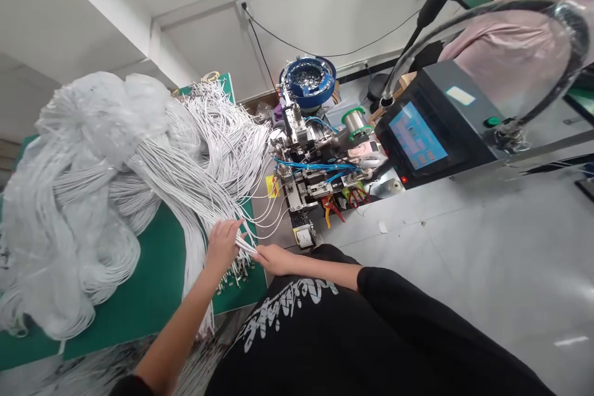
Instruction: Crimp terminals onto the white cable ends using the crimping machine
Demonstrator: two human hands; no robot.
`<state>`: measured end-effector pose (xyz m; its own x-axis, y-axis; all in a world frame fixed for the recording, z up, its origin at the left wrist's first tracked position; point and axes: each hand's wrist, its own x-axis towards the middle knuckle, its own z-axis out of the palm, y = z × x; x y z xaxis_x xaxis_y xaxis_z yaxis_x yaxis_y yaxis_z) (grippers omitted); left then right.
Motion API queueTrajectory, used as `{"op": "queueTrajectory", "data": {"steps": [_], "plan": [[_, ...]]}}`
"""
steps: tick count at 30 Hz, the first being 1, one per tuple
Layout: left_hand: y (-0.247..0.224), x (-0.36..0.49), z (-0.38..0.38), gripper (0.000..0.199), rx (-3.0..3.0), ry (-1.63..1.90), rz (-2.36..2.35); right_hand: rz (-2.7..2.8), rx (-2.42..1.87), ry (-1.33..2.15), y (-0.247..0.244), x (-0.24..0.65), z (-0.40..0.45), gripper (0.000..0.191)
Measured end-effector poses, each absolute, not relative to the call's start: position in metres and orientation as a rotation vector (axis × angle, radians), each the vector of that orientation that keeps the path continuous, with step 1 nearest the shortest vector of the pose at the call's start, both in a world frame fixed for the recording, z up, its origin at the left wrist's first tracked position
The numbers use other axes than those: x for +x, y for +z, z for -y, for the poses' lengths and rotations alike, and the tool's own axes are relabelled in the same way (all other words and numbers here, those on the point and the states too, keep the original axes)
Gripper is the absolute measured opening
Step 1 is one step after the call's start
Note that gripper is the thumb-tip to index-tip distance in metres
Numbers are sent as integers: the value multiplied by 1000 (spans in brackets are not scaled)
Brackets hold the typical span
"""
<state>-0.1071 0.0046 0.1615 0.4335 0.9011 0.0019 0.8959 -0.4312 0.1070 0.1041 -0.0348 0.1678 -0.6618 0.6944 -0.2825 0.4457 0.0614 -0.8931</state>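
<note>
A small bunch of thin white cables (244, 246) runs between my two hands, near the front right corner of the green table. My left hand (223, 244) is closed around the bunch on the cable side, its thumb lying across the top. At the right end, my right hand (275, 258) pinches the tips of the same cables, so the tips themselves are hidden. Behind and left of my hands lies a long thick bundle of white cables (171, 167). Below them, loose cable ends (236, 269) hang at the table edge.
Clear plastic bags of coiled cable (60, 198) cover much of the green table (158, 260). To the right stand a terminal machine (301, 161), a blue feeder bowl (309, 80), a solder spool (356, 122) and a control box with screen (417, 136). Pliers (333, 209) lie at the machine's front.
</note>
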Motion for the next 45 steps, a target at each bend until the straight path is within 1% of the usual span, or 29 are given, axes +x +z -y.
{"op": "queueTrajectory", "data": {"steps": [2, 7, 12, 16, 20, 24, 30, 34, 37, 39, 42, 45], "plan": [[156, -105, -19, 28, 2587, 3, -1501, 2095, -1129, 1635, 168, 113, 31, 32], [144, -93, -35, 33, 2633, -124, -1414, 2059, -1179, 1688, 169, 141, 23, 24], [150, -78, -38, 34, 2595, -477, -1419, 1944, -1232, 1828, 166, 167, 19, 29], [154, -69, -40, 25, 2547, -794, -1262, 1931, -1320, 1815, 161, 182, 13, 25], [148, -58, -48, 22, 2557, -913, -1077, 1891, -1371, 1823, 151, 190, 7, 25], [135, -48, -56, 23, 2559, -884, -973, 1849, -1476, 1739, 138, 195, 9, 28], [116, -29, -40, 37, 2485, -781, -997, 1858, -1597, 1677, 132, 210, 18, 31], [108, -9, -23, 34, 2433, -712, -1007, 1874, -1796, 1559, 126, 230, 21, 26], [103, -5, -15, 37, 2426, -665, -1087, 1842, -1768, 1519, 115, 237, 22, 31], [101, -10, -12, 37, 2439, -599, -1158, 1759, -1745, 1498, 105, 234, 23, 34], [98, -21, -9, 29, 2483, -461, -1124, 1543, -1729, 1502, 89, 223, 20, 33], [94, -27, -6, 41, 2530, -297, -1068, 1322, -1713, 1551, 76, 213, 15, 32]]}}
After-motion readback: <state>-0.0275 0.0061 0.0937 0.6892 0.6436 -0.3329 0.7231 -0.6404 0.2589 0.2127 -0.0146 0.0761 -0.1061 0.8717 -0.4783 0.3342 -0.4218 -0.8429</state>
